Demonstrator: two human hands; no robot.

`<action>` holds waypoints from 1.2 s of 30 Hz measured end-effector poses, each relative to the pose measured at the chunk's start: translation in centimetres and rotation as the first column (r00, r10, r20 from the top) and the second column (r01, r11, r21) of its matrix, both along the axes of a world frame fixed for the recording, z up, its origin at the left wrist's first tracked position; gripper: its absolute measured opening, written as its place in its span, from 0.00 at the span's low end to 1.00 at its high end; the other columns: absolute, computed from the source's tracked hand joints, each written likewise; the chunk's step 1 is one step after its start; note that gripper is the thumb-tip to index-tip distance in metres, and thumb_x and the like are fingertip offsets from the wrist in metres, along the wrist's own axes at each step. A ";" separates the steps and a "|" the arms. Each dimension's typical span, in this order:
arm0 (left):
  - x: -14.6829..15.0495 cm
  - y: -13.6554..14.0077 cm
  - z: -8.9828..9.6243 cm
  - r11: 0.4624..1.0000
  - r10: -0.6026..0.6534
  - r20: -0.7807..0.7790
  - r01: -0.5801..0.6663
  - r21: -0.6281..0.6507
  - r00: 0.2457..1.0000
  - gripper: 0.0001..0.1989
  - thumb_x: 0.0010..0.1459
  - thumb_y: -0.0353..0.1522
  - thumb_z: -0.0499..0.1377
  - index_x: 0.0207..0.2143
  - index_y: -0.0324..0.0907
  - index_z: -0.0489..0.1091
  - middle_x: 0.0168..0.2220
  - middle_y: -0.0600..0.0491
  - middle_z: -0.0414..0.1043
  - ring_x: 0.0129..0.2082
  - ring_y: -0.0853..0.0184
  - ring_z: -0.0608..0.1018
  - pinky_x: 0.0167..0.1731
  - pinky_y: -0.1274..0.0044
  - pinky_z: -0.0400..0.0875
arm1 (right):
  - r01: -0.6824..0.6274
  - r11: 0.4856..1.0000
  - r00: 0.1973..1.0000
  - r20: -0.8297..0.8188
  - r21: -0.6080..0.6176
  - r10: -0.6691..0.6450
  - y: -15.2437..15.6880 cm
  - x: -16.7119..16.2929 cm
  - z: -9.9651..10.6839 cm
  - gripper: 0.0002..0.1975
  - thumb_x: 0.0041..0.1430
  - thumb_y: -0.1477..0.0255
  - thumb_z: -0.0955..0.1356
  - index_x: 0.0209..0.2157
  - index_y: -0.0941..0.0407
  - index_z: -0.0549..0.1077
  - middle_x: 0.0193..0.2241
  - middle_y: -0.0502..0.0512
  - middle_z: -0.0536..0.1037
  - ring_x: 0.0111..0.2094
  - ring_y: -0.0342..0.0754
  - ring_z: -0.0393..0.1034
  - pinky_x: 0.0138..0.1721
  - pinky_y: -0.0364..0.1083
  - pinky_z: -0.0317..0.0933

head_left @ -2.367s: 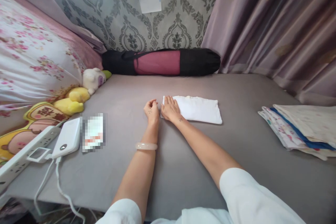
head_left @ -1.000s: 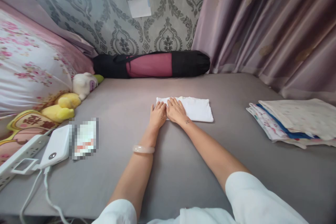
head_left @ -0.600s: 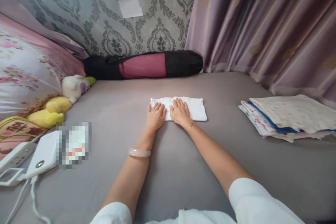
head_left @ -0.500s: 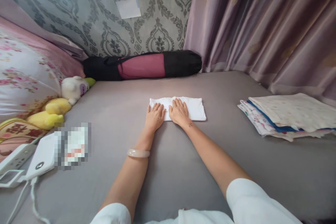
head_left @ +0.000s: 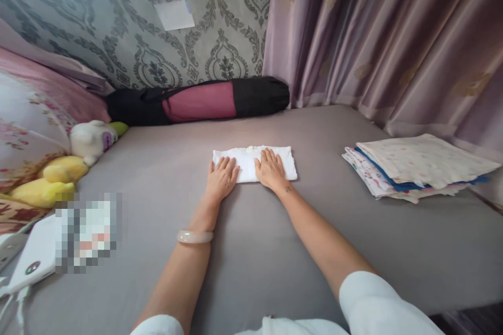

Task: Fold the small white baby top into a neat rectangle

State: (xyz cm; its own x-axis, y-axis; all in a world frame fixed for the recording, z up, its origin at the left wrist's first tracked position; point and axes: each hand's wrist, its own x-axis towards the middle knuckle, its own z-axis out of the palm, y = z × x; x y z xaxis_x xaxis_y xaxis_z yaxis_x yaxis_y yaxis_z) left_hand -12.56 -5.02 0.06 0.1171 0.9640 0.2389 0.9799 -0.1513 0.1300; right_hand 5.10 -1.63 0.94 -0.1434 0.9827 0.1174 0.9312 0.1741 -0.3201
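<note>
A white cloth (head_left: pixel 247 167), folded into a flat oblong, lies on the grey bed sheet (head_left: pixel 251 241) in front of me. On its left end rests my left hand (head_left: pixel 223 177), palm down with the fingers stretched out. My right hand (head_left: pixel 271 168) lies flat on the cloth right of its middle, fingers slightly spread. Neither hand grips the fabric. Between the two hands a strip of the cloth shows, and its far edge sticks out beyond my fingertips.
At the right sits a stack of folded cloths (head_left: pixel 424 159). A black and pink rolled bag (head_left: pixel 200 100) lies along the wall. On the left are plush toys (head_left: pixel 92 138), a white power bank (head_left: pixel 39 251) with cables, and a blurred-out item (head_left: pixel 94 235).
My hands have moved apart on the cloth, the right one shifting towards its right end. The whole view has turned slightly to the right.
</note>
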 end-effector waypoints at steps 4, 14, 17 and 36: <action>0.0 -0.1 0.1 1.000 -0.009 -0.002 0.009 -0.004 1.000 0.24 0.69 0.40 0.41 0.60 0.45 0.63 0.63 0.45 0.63 0.65 0.57 0.62 0.64 0.55 0.48 | -0.006 1.000 1.000 0.011 0.004 0.006 0.0 0.1 -0.6 0.30 0.70 0.64 0.52 0.65 0.69 0.55 0.67 0.65 0.52 0.68 0.55 0.43 0.66 0.55 0.36; 0.0 -0.2 0.1 1.000 0.006 0.001 -0.006 -0.015 1.000 0.23 0.68 0.40 0.42 0.60 0.47 0.63 0.63 0.46 0.62 0.65 0.58 0.61 0.65 0.56 0.47 | 0.060 0.998 0.998 0.015 -0.009 -0.060 0.0 1.8 0.4 0.31 0.71 0.63 0.50 0.66 0.69 0.53 0.68 0.66 0.51 0.69 0.55 0.40 0.67 0.55 0.31; 0.0 -0.2 0.2 0.999 0.008 0.001 -0.008 -0.035 1.000 0.23 0.68 0.40 0.42 0.60 0.46 0.63 0.64 0.46 0.62 0.65 0.58 0.61 0.64 0.55 0.48 | 0.072 0.997 0.996 0.054 -0.040 -0.070 0.1 2.3 0.0 0.31 0.71 0.63 0.51 0.66 0.70 0.53 0.67 0.66 0.51 0.69 0.55 0.39 0.67 0.56 0.32; 0.0 -0.2 0.4 0.999 0.011 0.017 -0.010 -0.048 1.000 0.23 0.68 0.40 0.42 0.60 0.46 0.63 0.64 0.45 0.62 0.65 0.58 0.61 0.64 0.54 0.47 | 0.160 0.987 0.985 0.062 -0.024 -0.158 0.9 4.7 -1.0 0.31 0.69 0.64 0.51 0.66 0.70 0.52 0.68 0.68 0.50 0.68 0.58 0.41 0.66 0.56 0.39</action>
